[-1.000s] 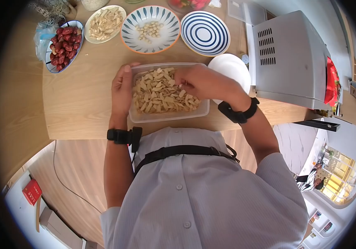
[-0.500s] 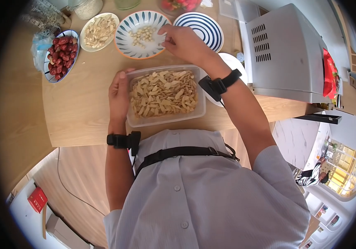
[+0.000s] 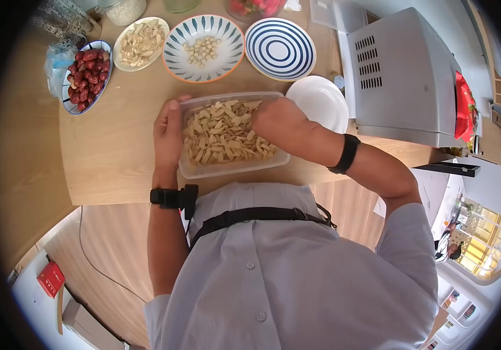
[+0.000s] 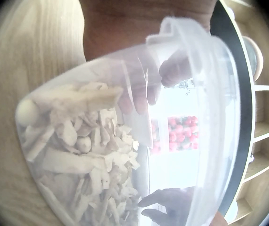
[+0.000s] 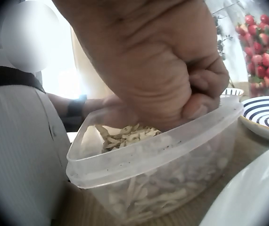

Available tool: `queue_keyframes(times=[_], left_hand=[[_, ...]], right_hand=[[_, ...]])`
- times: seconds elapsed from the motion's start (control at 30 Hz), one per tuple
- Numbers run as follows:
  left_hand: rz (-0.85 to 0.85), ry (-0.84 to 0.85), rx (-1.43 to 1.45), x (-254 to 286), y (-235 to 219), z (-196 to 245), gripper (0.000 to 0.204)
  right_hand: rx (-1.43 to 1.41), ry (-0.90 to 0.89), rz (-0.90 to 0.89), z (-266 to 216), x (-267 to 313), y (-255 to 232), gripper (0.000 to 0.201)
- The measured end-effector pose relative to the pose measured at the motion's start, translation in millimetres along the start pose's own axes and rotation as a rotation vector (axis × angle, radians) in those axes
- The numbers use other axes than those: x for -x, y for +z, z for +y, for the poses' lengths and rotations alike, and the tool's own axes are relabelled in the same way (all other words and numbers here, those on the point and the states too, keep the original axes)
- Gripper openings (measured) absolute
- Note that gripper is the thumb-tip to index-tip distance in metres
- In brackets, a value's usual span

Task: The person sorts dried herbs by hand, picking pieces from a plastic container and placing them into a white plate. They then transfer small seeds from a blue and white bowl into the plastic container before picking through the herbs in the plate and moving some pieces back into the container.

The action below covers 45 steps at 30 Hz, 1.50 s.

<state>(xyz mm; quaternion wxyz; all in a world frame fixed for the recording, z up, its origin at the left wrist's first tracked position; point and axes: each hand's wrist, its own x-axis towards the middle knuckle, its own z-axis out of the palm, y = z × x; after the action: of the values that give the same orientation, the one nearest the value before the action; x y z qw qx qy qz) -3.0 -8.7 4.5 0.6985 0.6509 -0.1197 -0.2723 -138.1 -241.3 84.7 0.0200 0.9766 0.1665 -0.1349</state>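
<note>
A clear plastic container [image 3: 239, 170] full of pale dried slices [image 3: 218, 131] stands at the table's front edge. Along its left wall my left hand [image 3: 167, 134] holds it, with fingertips round the far corner; through the plastic the fingers [image 4: 136, 101] show in the left wrist view. A round pale seed [image 4: 27, 112] lies among the slices there. My right hand [image 3: 277, 121] reaches down into the container's right side. Its outer fingers [image 5: 202, 101] are curled in the right wrist view; thumb and index tips are hidden, so I cannot tell what they hold.
Behind stand a bowl [image 3: 227, 64] of pale round seeds, a blue-ringed plate [image 3: 279, 49], a plate of slices [image 3: 139, 44] and a dish of red dates [image 3: 90, 79]. A white plate [image 3: 326, 108] is right of the container, beside a grey appliance [image 3: 405, 81].
My right hand was in the container, moved out over the bowl of seeds, and is now back inside the container's right side. The left hand has kept its place.
</note>
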Motion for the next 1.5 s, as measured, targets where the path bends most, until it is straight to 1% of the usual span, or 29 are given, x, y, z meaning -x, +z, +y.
queue_keyframes(times=[0.03,0.07,0.13,0.23,0.33,0.43,0.53,0.63,0.73,0.83,0.93,1.03,1.13,1.17,1.27,1.3,1.4,1.5], left_hand=[[0.003,-0.017,0.004,1,0,2,0.043],[0.006,-0.033,0.009,1,0,3,0.043],[-0.006,-0.017,0.032,-1,0,0,0.043],[0.002,0.000,0.034,1,2,2,0.043],[0.010,0.006,0.020,2,3,4,0.043],[0.010,0.010,0.023,0,2,2,0.043],[0.014,0.009,0.028,0,3,0,0.043],[0.020,0.016,0.019,1,3,4,0.042],[0.019,0.021,0.010,1,3,4,0.042],[0.021,0.020,0.012,1,3,2,0.042],[0.023,0.017,0.004,0,3,0,0.043],[0.017,0.014,0.018,-1,3,-1,0.043],[0.013,0.025,0.005,-2,2,0,0.043],[0.013,0.026,-0.006,0,2,1,0.042],[0.018,0.002,0.018,3,6,9,0.042],[0.009,0.000,0.015,2,4,6,0.043],[0.010,0.008,-0.001,1,0,0,0.043],[0.024,0.026,-0.009,0,5,2,0.042]], right_hand=[[0.022,0.012,-0.050,-2,-2,-3,0.004],[-0.002,0.006,-0.044,0,-4,-1,0.004],[-0.053,-0.006,-0.037,2,-8,6,0.004],[-0.042,0.043,-0.125,-1,-14,8,0.004],[-0.058,0.068,-0.141,0,-16,17,0.010],[0.154,0.098,-0.139,-10,-14,18,0.019],[0.174,0.022,-0.031,-7,-9,19,0.022],[-0.070,0.004,0.205,-2,-1,3,0.020],[-0.332,-0.087,0.099,16,-2,-13,0.016],[-0.885,0.028,0.236,35,-18,-34,0.012],[-1.052,0.209,0.433,45,-44,-35,0.015],[-0.839,0.201,0.583,52,-66,-21,0.021],[-0.674,0.216,0.842,49,-72,-10,0.024],[-0.700,0.233,0.844,46,-67,-11,0.024],[-0.865,0.298,0.669,39,-40,-25,0.023],[-0.934,0.311,0.541,35,-29,-36,0.015],[-0.789,0.130,0.386,31,-8,-28,0.011],[-0.573,0.020,0.037,20,8,-22,0.007]])
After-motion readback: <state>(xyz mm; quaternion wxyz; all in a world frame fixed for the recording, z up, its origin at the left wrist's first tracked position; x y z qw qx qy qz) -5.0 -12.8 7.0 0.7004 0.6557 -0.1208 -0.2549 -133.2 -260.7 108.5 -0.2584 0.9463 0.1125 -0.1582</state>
